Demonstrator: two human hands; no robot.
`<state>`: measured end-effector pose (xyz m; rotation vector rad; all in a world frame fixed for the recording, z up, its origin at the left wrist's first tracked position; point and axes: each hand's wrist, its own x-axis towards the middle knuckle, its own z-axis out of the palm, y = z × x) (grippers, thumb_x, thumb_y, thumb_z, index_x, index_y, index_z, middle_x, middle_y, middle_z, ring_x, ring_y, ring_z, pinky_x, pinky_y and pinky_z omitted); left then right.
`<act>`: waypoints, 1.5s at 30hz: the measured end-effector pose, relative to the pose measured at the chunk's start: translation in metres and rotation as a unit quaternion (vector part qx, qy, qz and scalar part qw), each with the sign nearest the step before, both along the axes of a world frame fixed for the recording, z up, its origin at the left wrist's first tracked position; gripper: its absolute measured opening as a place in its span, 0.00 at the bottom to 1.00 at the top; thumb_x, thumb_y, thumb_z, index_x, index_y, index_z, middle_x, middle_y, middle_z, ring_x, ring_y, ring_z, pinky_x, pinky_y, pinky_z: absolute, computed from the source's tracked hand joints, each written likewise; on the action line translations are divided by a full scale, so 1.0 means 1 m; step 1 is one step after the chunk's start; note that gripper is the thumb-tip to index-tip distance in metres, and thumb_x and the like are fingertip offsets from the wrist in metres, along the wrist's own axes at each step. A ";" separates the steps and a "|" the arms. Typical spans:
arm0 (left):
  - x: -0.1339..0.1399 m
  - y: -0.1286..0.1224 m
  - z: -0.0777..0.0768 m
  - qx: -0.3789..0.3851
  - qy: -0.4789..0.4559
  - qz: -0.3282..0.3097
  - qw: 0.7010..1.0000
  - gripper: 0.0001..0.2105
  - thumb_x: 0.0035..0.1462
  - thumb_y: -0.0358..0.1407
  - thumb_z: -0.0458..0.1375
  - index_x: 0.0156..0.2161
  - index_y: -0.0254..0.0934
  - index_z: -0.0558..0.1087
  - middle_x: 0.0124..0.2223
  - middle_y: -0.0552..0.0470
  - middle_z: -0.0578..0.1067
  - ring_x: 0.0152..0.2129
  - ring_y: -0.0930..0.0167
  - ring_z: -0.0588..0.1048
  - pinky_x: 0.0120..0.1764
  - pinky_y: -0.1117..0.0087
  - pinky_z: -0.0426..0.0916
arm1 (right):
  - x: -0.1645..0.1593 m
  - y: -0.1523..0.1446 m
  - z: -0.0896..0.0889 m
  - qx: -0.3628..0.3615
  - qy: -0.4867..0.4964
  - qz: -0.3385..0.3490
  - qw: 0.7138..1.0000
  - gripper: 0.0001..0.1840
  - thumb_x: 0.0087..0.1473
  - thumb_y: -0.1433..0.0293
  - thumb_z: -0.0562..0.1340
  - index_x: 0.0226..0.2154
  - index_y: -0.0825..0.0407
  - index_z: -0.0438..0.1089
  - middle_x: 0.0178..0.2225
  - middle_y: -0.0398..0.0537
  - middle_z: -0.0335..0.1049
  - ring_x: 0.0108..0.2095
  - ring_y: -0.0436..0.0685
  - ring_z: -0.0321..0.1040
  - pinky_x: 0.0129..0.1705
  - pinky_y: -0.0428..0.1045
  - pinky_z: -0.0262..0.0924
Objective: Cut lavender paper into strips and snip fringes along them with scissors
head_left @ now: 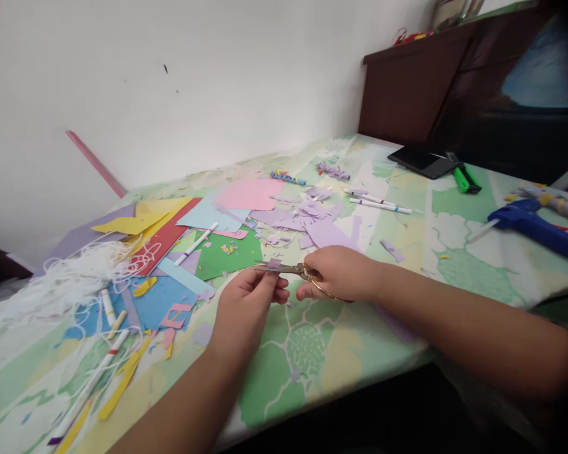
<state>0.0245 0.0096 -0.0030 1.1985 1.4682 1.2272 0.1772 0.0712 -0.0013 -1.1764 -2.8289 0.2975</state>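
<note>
My right hand (338, 274) is closed around the gold handles of a pair of scissors (291, 268), whose blades point left toward my other hand. Between the thumb and fingers of my left hand (248, 296) is a small piece of purple paper (274, 263), right at the blades. Whether the blades are cutting into it, I cannot tell. Beyond my hands lie fringed purple paper scraps (312, 211) and a larger purple sheet (331, 234). A green sheet (227, 252) with tiny clippings on it is just past my left hand.
Tangled white string (76, 277), coloured sheets and white markers (196, 244) cover the left of the table. At the right are a blue glue gun (539, 227), a green cutter (467, 179) and a black phone-like slab (423, 161). A dark cabinet (407, 94) stands behind.
</note>
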 end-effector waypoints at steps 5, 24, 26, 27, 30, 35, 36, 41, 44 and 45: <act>0.000 0.000 0.000 0.002 -0.008 0.003 1.000 0.09 0.43 0.39 0.53 0.25 0.34 0.68 0.22 0.55 0.70 0.19 0.75 0.70 0.26 0.72 0.64 | -0.001 0.001 0.001 -0.005 -0.007 0.007 1.000 0.30 0.40 0.45 0.43 0.22 0.53 0.64 0.17 0.46 0.62 0.18 0.49 0.54 0.17 0.43 0.41; 0.002 0.000 0.003 -0.030 0.008 0.005 1.000 0.09 0.44 0.39 0.52 0.26 0.33 0.68 0.22 0.53 0.70 0.17 0.77 0.69 0.21 0.76 0.63 | -0.001 0.001 -0.001 -0.024 -0.012 -0.019 0.999 0.28 0.38 0.46 0.47 0.22 0.54 0.64 0.18 0.46 0.61 0.18 0.49 0.54 0.18 0.43 0.40; 0.003 -0.001 0.004 -0.035 0.012 0.007 0.999 0.09 0.43 0.39 0.52 0.25 0.33 0.68 0.21 0.53 0.71 0.16 0.77 0.68 0.20 0.77 0.62 | -0.002 0.001 0.000 -0.028 -0.018 -0.019 0.999 0.28 0.38 0.47 0.47 0.22 0.54 0.64 0.18 0.46 0.61 0.18 0.49 0.54 0.18 0.43 0.40; 0.003 -0.001 0.004 -0.036 0.011 0.006 0.999 0.09 0.43 0.39 0.53 0.25 0.33 0.68 0.21 0.53 0.71 0.16 0.77 0.69 0.20 0.77 0.62 | -0.002 0.000 0.000 -0.026 -0.020 -0.017 0.999 0.28 0.38 0.46 0.47 0.22 0.54 0.64 0.18 0.46 0.61 0.18 0.48 0.54 0.18 0.43 0.40; 0.002 -0.001 0.004 -0.036 0.002 0.002 0.999 0.09 0.43 0.39 0.53 0.25 0.33 0.67 0.22 0.53 0.71 0.17 0.76 0.69 0.21 0.76 0.63 | -0.002 0.001 0.001 -0.016 -0.023 -0.008 1.000 0.29 0.38 0.46 0.46 0.22 0.54 0.64 0.17 0.46 0.61 0.18 0.48 0.53 0.17 0.43 0.40; 0.002 0.001 0.001 -0.047 -0.034 0.000 0.998 0.09 0.42 0.39 0.53 0.26 0.33 0.67 0.23 0.53 0.71 0.18 0.75 0.69 0.25 0.73 0.65 | -0.001 0.003 -0.002 -0.002 -0.029 -0.005 1.000 0.30 0.38 0.45 0.45 0.22 0.54 0.64 0.17 0.46 0.62 0.18 0.49 0.54 0.17 0.43 0.41; 0.002 0.001 0.001 -0.049 -0.042 0.000 0.998 0.09 0.42 0.39 0.53 0.26 0.33 0.67 0.23 0.53 0.71 0.18 0.75 0.69 0.25 0.72 0.65 | -0.001 0.004 -0.002 -0.003 -0.032 -0.005 0.999 0.31 0.38 0.45 0.45 0.22 0.54 0.65 0.17 0.46 0.62 0.18 0.49 0.55 0.17 0.43 0.41; 0.003 0.001 -0.001 -0.067 -0.047 0.013 0.997 0.10 0.42 0.39 0.53 0.26 0.32 0.67 0.22 0.53 0.70 0.16 0.76 0.68 0.23 0.72 0.65 | -0.001 0.004 -0.002 -0.005 -0.035 -0.018 0.999 0.30 0.37 0.45 0.45 0.21 0.53 0.65 0.16 0.45 0.62 0.17 0.49 0.55 0.17 0.43 0.41; 0.003 0.001 0.000 -0.067 -0.052 0.009 0.996 0.10 0.42 0.39 0.53 0.26 0.32 0.67 0.22 0.53 0.69 0.16 0.76 0.68 0.23 0.72 0.65 | 0.000 0.004 -0.003 -0.005 -0.030 -0.017 0.999 0.30 0.37 0.44 0.45 0.21 0.53 0.64 0.16 0.45 0.61 0.17 0.49 0.54 0.17 0.43 0.41; 0.003 0.001 0.000 -0.062 -0.056 0.008 0.996 0.10 0.42 0.39 0.53 0.26 0.32 0.67 0.22 0.53 0.69 0.16 0.76 0.68 0.23 0.72 0.65 | 0.000 0.005 -0.003 -0.005 -0.029 -0.016 0.999 0.31 0.37 0.44 0.44 0.21 0.53 0.65 0.16 0.45 0.61 0.17 0.49 0.54 0.17 0.43 0.41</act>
